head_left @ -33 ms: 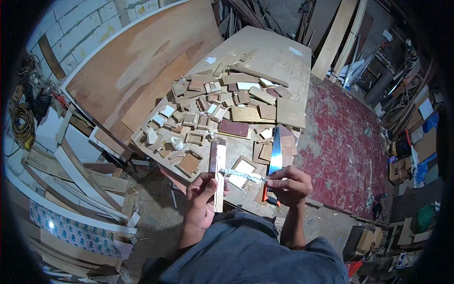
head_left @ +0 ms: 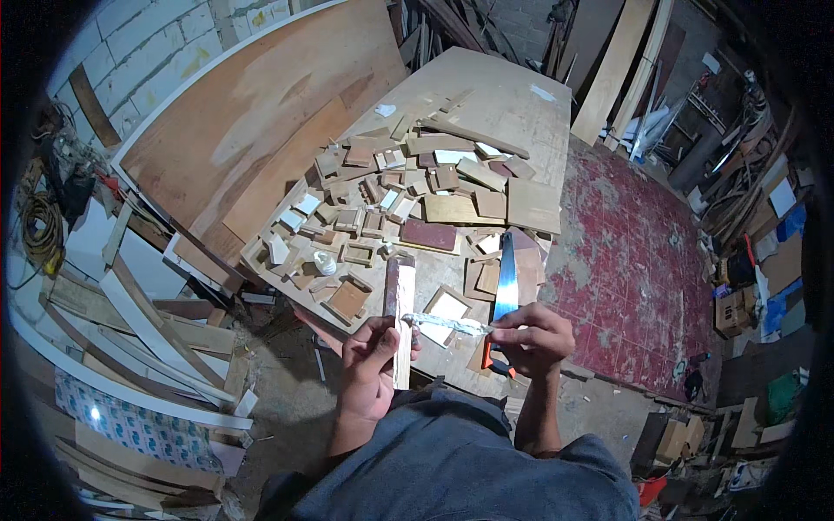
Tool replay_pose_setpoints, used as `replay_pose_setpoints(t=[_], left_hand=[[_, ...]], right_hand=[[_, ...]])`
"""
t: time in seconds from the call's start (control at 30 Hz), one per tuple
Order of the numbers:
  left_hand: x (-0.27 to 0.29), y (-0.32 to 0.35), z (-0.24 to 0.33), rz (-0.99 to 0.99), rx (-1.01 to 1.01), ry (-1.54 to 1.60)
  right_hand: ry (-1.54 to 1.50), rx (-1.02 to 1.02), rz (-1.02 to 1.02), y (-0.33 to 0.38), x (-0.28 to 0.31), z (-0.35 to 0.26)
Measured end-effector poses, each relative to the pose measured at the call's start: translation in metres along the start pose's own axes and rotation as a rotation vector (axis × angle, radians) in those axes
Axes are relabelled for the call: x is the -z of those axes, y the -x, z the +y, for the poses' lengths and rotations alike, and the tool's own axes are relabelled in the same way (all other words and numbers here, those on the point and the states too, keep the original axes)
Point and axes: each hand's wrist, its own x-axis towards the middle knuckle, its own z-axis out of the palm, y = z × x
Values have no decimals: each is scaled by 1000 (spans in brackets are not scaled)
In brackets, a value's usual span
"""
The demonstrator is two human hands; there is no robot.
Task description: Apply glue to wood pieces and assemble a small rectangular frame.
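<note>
My left hand [head_left: 372, 358] is closed around a narrow wooden strip [head_left: 403, 304] with a pale, rough-looking edge, held lengthwise away from me. The fingers of my right hand [head_left: 533, 339] pinch one end of a slender, crumpled, whitish tube-like stick [head_left: 450, 325]; its exact kind I cannot make out. This stick points left, and its far tip meets the pale edge of the strip just above my left thumb. Below and beyond my right hand, a handsaw [head_left: 506, 282] with an orange and black handle lies on the table.
Many small wooden boxes and offcuts cover the worktable [head_left: 486, 78], with a small white jar [head_left: 325, 262] among them. A large plywood panel [head_left: 261, 95] leans at the left. Timber strips [head_left: 148, 326] are stacked at the lower left, and a worn red floor [head_left: 625, 278] lies at the right.
The stick's tip has shifted slightly down along the pale edge of the wooden strip. Both hands stay in nearly the same place.
</note>
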Motion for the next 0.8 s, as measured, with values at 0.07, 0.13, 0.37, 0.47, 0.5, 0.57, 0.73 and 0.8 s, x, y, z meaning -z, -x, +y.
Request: replay_pose_setpoints(t=[0.07, 0.13, 0.37, 0.47, 0.5, 0.57, 0.73, 0.8], left_hand=[[-2, 2, -3, -6, 8, 2], [-3, 5, -6, -11, 15, 1], [-12, 15, -17, -29, 7, -136], [-16, 20, -24, 4, -15, -124], [-17, 22, -26, 25, -24, -118], [-20, 25, -30, 28, -33, -118], [-31, 32, -37, 25, -38, -113], [-29, 35, -44, 5, -26, -126]], right_hand=[[-78, -11, 69, 5, 4, 5], [-112, -52, 149, 9, 5, 10], [-202, -169, 145, 11, 0, 16], [-245, -123, 95, 16, 8, 14], [-247, -122, 93, 17, 12, 12], [-254, -111, 49, 21, 20, 9], [-400, -162, 159, 29, 30, 12], [-408, -206, 193, 30, 31, 10]])
